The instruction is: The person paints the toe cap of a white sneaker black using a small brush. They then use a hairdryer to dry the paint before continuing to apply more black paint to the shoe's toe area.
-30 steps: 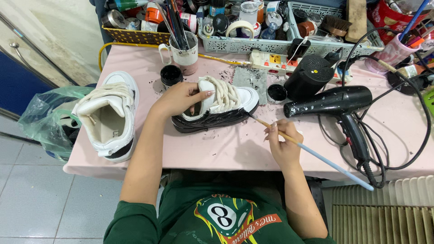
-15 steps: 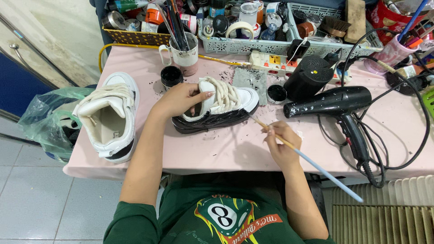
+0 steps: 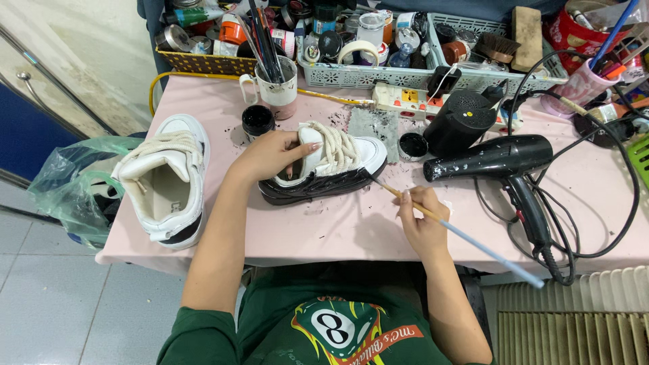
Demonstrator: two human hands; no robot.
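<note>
White sneaker (image 3: 338, 162), sole painted black: your left hand (image 3: 274, 154) grips its heel collar; your right hand (image 3: 420, 220) pinches a thin paintbrush (image 3: 460, 233), tip at the sole.

a white low-top sneaker with thick cream laces and a glossy black-painted sole band (image 3: 324, 169) lies on its side on the pink worktop (image 3: 324, 233), toe pointing right, opening toward the left hand (image 3: 274, 154) that grips its collar. a thin paintbrush with a wooden ferrule end and pale blue handle (image 3: 460, 233), pinched in the right hand (image 3: 420, 220), slants up-left, its tip touching the sneaker's toe edge.
</note>
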